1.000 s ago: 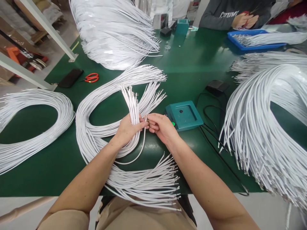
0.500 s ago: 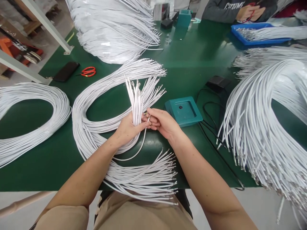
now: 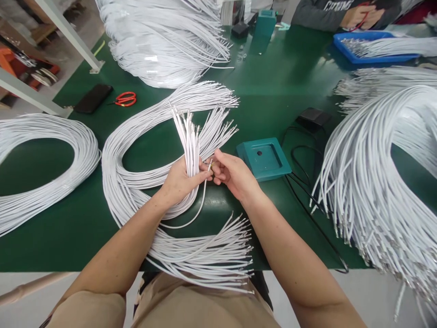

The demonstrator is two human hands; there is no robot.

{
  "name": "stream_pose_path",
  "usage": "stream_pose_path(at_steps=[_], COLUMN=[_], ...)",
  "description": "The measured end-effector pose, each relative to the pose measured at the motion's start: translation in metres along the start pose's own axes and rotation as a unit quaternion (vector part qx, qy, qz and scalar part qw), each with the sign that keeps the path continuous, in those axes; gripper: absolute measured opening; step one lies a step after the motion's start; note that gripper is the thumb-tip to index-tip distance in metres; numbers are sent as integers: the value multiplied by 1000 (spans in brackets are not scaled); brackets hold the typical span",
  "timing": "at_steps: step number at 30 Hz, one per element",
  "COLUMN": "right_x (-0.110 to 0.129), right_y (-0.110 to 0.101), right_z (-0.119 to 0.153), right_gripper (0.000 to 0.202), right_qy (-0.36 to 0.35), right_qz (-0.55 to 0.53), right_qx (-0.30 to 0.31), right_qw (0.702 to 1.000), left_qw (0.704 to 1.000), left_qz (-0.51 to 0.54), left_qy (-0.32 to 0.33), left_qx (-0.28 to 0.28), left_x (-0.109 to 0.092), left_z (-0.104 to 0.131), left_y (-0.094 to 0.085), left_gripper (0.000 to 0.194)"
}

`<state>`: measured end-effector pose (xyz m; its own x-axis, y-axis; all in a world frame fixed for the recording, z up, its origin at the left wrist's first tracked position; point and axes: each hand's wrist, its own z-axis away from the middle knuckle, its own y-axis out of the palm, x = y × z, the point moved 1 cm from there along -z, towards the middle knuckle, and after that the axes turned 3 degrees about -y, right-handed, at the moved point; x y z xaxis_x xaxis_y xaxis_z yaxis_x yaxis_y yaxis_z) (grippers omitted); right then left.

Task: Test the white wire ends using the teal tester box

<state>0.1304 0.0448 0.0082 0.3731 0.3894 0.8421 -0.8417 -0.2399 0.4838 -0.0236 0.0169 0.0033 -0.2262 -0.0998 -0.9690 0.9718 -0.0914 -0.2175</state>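
My left hand (image 3: 177,180) is closed around an upright bundle of white cables (image 3: 191,141), whose metal-tipped ends fan out above it. One single cable (image 3: 205,191) is pinched under the left thumb, its end standing apart from the bundle and its length looping down to the left. My right hand (image 3: 230,175) is beside that end, thumb lifted away from its curled fingers. A tiny yellowish bit shows between the hands, too small to make out. More white cables (image 3: 114,155) lie curved on the table beneath and left of my hands.
Right of my hands is a teal box (image 3: 268,159) with black cords. Cable heaps lie at left, back and right (image 3: 362,182). Red-handled scissors (image 3: 125,99) and a dark flat object (image 3: 93,98) are back left. Another person's hands (image 3: 362,17) work behind a blue tray (image 3: 378,58).
My right thumb has lifted off the single cable's end. The bundle in my left hand has shifted slightly left. The whole view has moved a little.
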Motion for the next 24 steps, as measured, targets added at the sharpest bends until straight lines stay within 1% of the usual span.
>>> stream_pose_path(at_steps=[4,8,13,18,20,22,24], right_x=[3,4,3,4,5,6,6], right_y=[3,3,1,1,2,2,1], right_z=[3,3,0,-1,1,2,2], right_gripper=[42,32,21,13,12,14,14], right_qy=[-21,-42,-45,-73,-60,-31,-8], right_qz=[50,103,117,176,166,138,129], right_qx=[-42,-68,-51,-83,-68,-41,-31], right_qw=[998,992,991,978,982,989,991], left_qw=[999,999,998,996,996,995,995], left_qz=[-45,-30,69,69,66,66,59], left_qy=[-2,-3,-11,-15,-16,-17,-25], left_qx=[-27,-32,7,48,60,70,77], left_x=[0,1,3,3,2,1,0], left_z=[-1,-1,-2,-5,-5,-5,-5], left_y=[-1,-2,-1,-4,-6,-8,-10], left_gripper=[25,27,38,52,53,53,52])
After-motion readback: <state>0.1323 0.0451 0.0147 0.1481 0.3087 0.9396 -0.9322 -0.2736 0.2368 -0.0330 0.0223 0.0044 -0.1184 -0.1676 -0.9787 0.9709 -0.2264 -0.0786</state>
